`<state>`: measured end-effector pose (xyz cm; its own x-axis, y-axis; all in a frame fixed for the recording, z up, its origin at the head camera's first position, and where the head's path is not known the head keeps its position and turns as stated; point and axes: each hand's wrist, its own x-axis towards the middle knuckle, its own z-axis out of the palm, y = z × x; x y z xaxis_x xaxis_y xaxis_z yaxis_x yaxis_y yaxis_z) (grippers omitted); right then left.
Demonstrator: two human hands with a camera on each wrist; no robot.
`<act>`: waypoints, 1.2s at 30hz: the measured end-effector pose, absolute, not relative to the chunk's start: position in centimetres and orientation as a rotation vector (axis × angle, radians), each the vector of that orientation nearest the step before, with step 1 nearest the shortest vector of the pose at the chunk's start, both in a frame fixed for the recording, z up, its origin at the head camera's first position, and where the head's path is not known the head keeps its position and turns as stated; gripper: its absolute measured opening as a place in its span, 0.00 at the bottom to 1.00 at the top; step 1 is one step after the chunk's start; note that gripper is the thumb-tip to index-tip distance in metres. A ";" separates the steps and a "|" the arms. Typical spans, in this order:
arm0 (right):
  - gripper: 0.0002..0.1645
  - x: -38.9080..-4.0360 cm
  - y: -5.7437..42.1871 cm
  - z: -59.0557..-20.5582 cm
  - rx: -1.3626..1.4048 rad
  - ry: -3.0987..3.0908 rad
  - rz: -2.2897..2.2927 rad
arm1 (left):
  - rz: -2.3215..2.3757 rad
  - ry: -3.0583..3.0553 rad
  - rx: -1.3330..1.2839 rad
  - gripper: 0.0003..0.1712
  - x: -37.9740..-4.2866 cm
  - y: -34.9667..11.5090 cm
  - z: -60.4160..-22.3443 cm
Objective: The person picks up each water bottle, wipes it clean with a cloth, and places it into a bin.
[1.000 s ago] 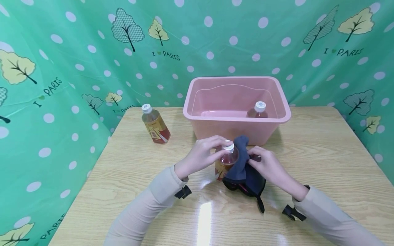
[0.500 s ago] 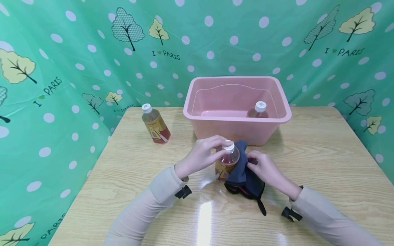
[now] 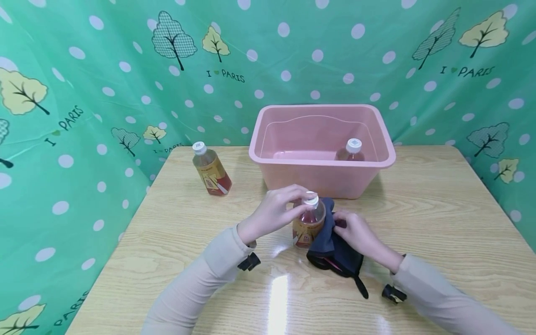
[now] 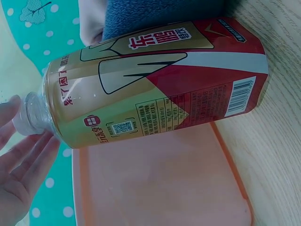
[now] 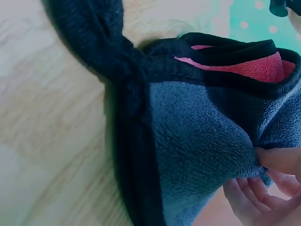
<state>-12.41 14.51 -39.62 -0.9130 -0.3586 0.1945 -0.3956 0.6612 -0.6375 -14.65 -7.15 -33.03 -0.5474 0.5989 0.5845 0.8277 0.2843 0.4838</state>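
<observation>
My left hand (image 3: 282,209) grips the white cap of a bottle (image 3: 307,228) that stands upright on the table; in the left wrist view, thumb and fingers close round the cap (image 4: 29,115). The label is yellow and red with a barcode. My right hand (image 3: 356,231) pinches a dark blue towel (image 3: 324,239) with black edging, a hanging loop and a pink inner side. The cloth lies folded against the bottle's right side, its loop end on the table. In the right wrist view, fingertips press into the fleecy fabric (image 5: 202,136).
Behind the hands is a pink plastic bin (image 3: 310,179). A white-capped bottle (image 3: 351,151) stands inside it at the right. Another like bottle (image 3: 212,172) is on the wooden table (image 3: 167,260) at the left. A green patterned curtain (image 3: 284,65) hangs behind.
My right hand has moved down and slightly towards me along the bottle's side, and the towel has come lower with it. My left hand has stayed on the cap.
</observation>
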 end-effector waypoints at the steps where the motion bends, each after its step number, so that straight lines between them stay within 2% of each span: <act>1: 0.08 -12.4 14.5 -39.7 0.636 -2.819 1.103 | -1.127 -2.268 -1.304 0.11 -14.7 -7.1 -33.0; 36: 0.08 -12.6 15.1 -41.1 0.605 -2.804 1.266 | -1.100 -2.308 -1.322 0.09 -14.7 -7.2 -32.7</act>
